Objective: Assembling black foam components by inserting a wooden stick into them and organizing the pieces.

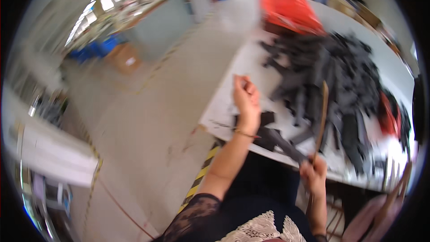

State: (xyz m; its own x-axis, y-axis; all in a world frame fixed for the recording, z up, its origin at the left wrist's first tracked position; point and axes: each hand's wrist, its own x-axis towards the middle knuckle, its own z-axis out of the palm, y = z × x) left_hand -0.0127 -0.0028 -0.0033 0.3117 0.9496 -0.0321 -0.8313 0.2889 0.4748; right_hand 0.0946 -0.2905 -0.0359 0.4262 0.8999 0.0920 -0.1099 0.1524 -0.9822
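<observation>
My left hand is raised over the left edge of the white table, its fingers curled in; whether anything is inside them does not show. My right hand, low at the table's front edge, is closed around a long thin wooden stick that points up and away from me. A dark grey fabric strip runs along the table up to the right hand; whether the hand also grips it is unclear. Beneath my left wrist lies a dark fabric piece. A heap of dark grey fabric pieces spreads over the table beyond.
A red plastic bag sits at the far end of the white table. Red fabric lies to the right. Yellow-black tape marks the floor left of the table. Across the aisle are a cardboard box and a grey counter.
</observation>
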